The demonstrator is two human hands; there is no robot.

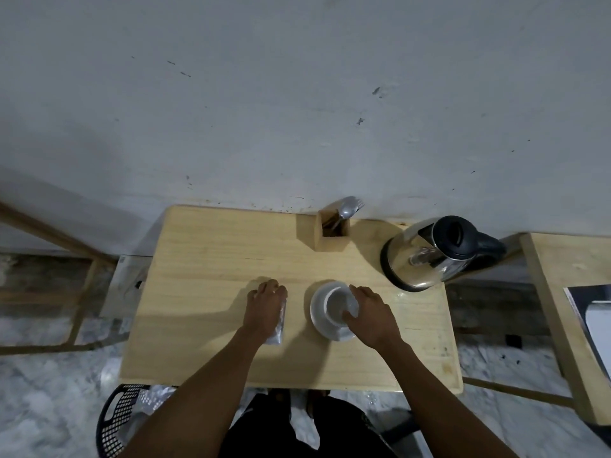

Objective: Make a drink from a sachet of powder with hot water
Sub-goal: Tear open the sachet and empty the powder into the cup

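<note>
My left hand (266,304) lies flat on the silver sachet (277,328) at lower centre of the bench (205,259), not yet pinching it. My right hand (370,314) closes its grip around the white cup (337,304) on its saucer (319,320). The sachet looks light and slippery, so I would take its top edge

Sachet (278,325) mostly hidden under left hand (266,307), cup (340,304) side covered by right hand (372,314), basket (120,421) cut off at bottom edge.

Pale wooden worktop (205,259) pushed against a scuffed grey-white wall (264,94). Mottled marble floor (49,391) below. Wooden frame (59,239) left, second wooden table (555,292) right. Dim light.
</note>
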